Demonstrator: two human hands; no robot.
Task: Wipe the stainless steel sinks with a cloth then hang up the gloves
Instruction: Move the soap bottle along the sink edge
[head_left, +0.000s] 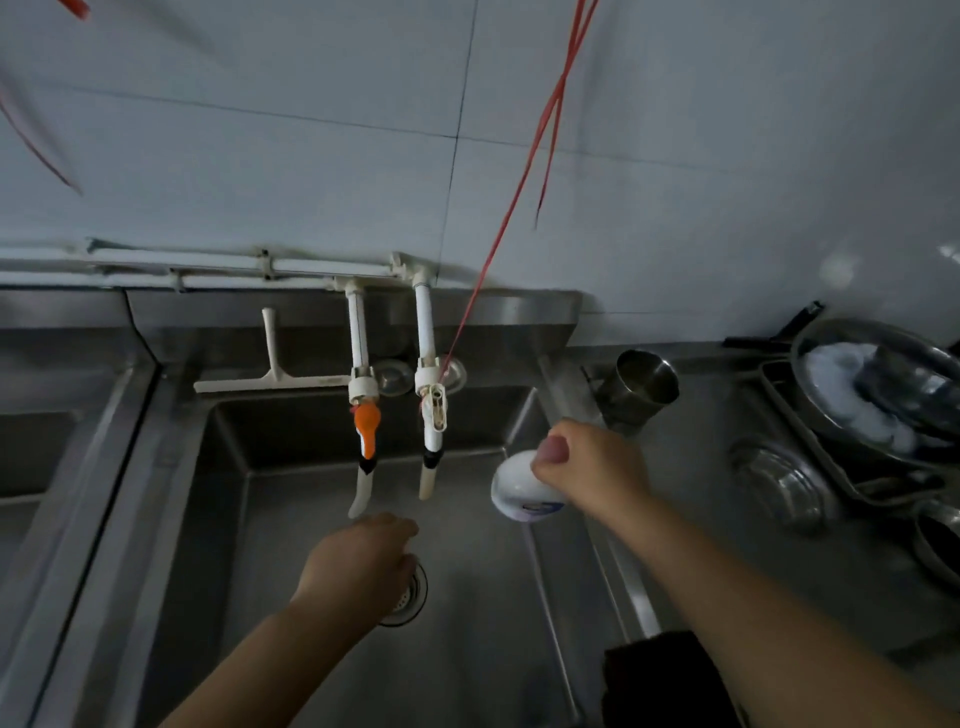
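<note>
A stainless steel sink (291, 467) fills the middle, with a round drain strainer (410, 597) in its floor. My left hand (363, 556) hovers over the basin just below the taps, fingers curled downward; I cannot see anything in it. My right hand (587, 467) grips a white bottle (519, 488), tipped sideways over the sink's right edge. Two white taps hang from the wall pipes: one with an orange handle (366, 426), one with a white handle (434, 410). A dark cloth (660, 675) lies on the sink's right rim near my right forearm. No gloves are in view.
A white squeegee (270, 374) lies on the back ledge. A second sink (36, 467) is at the left. On the right counter stand a steel cup (644, 384), a round metal lid (779, 488) and a rack of bowls (872, 410). A red string (519, 182) hangs down to the white tap.
</note>
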